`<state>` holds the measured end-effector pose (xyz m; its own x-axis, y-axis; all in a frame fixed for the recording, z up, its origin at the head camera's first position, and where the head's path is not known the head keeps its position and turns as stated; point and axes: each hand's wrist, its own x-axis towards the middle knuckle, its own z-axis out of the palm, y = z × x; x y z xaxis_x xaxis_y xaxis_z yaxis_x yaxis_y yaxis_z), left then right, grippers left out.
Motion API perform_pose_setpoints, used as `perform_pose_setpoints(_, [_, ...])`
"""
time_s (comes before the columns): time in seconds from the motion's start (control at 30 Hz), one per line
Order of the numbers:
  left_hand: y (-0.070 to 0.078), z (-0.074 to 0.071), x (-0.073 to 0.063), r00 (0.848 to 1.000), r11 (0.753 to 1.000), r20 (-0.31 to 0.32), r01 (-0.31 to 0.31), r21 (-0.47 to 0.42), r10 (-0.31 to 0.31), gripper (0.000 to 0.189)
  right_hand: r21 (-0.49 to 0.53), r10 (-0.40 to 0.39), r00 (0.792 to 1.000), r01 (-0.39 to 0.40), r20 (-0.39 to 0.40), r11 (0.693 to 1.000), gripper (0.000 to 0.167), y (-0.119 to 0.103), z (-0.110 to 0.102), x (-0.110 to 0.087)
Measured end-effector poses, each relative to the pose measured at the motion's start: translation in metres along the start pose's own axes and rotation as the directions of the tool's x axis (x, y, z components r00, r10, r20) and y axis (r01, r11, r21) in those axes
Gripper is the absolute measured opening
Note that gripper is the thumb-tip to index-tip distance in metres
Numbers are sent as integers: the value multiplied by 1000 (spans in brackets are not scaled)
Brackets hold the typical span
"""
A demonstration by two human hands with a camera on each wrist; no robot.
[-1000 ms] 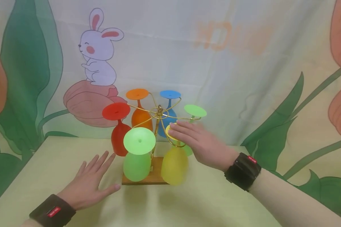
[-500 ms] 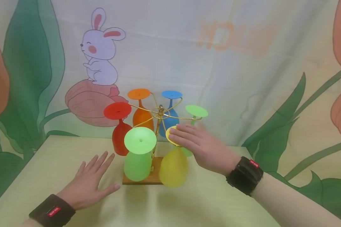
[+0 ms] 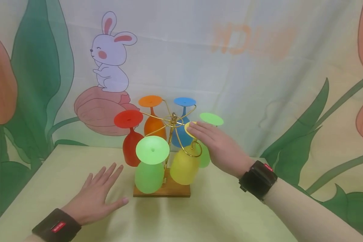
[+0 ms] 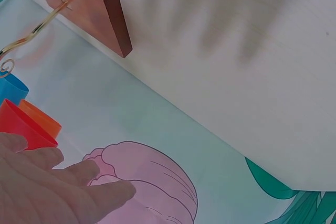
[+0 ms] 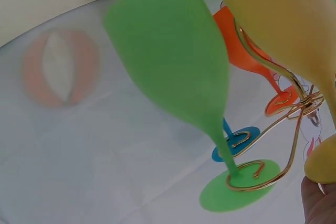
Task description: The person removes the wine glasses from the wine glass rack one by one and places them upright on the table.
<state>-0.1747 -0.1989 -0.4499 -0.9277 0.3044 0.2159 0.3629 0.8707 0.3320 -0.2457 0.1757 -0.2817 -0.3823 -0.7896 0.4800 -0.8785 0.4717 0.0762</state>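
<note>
My right hand [image 3: 222,146] holds the foot of a yellow plastic goblet [image 3: 184,167], fingers flat over its top; the thumb is hidden in the head view. The goblet hangs bowl down and slightly tilted, its foot raised above a curled hook of the gold wire rack [image 3: 173,120]. In the right wrist view, the fingertips [image 5: 313,199] meet the yellow foot. On other hooks hang a light green goblet [image 3: 149,176], a red goblet [image 3: 130,148], an orange one [image 3: 150,101], a blue one [image 3: 184,101] and another green one [image 5: 170,51]. My left hand [image 3: 93,198] hovers with spread fingers left of the rack.
The rack's wooden base [image 3: 169,191] stands on a pale yellow-green table [image 3: 230,208]. Behind it hangs a backdrop cloth [image 3: 245,77] printed with a rabbit and tulips. Goblets surround the rack's post closely on all sides.
The yellow goblet has risen with my right hand, its foot now well above the hook and its bowl higher. My left hand stays nearly in place. The view has shifted slightly.
</note>
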Motion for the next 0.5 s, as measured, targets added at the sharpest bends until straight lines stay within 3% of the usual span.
perform_pose_setpoints(0.17, [0,0,-4,1000,1000,-1,-10,-3,10,95,-28,87,996,-86,14,996,75,0,-4,-19])
perform_pose_setpoints(0.33, [-4,2,-11,998,996,-20,-61,59,62,97,19,175,982,-174,-70,985,65,-3,6,-44])
perform_pose_setpoints(0.43, [-6,3,-15,987,982,-75,-128,139,139,102,113,319,944,-309,-87,944,53,-6,20,-65])
perform_pose_setpoints(0.5, [-7,2,-17,970,966,-126,-185,181,209,106,208,454,889,-434,-59,877,46,-10,33,-79])
